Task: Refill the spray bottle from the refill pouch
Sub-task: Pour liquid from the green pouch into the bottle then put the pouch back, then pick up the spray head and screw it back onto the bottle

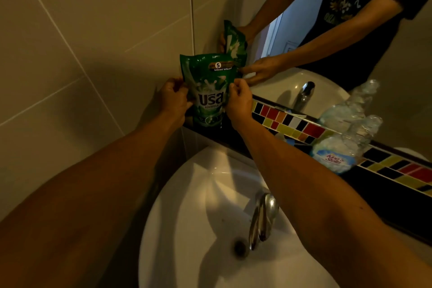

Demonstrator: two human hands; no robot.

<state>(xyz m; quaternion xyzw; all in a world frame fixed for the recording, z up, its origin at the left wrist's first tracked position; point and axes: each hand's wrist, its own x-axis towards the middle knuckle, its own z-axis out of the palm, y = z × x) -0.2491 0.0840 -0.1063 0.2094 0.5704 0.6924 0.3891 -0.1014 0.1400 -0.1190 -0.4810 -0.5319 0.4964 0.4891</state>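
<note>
A green refill pouch (209, 86) stands upright on the dark ledge in the corner behind the sink. My left hand (174, 98) pinches its left edge and my right hand (238, 100) pinches its right edge, both at mid height. The pouch top looks sealed. A clear crumpled plastic bottle (343, 147) with a blue label lies tilted on the ledge to the right, apart from both hands. No spray head is visible on it.
A white sink (187, 194) with a chrome tap (261, 217) lies below my arms. A strip of coloured tiles (292, 126) runs along the ledge under a mirror (397, 77) that reflects the pouch, hands and torso. Beige wall tiles (81, 42) close off the left.
</note>
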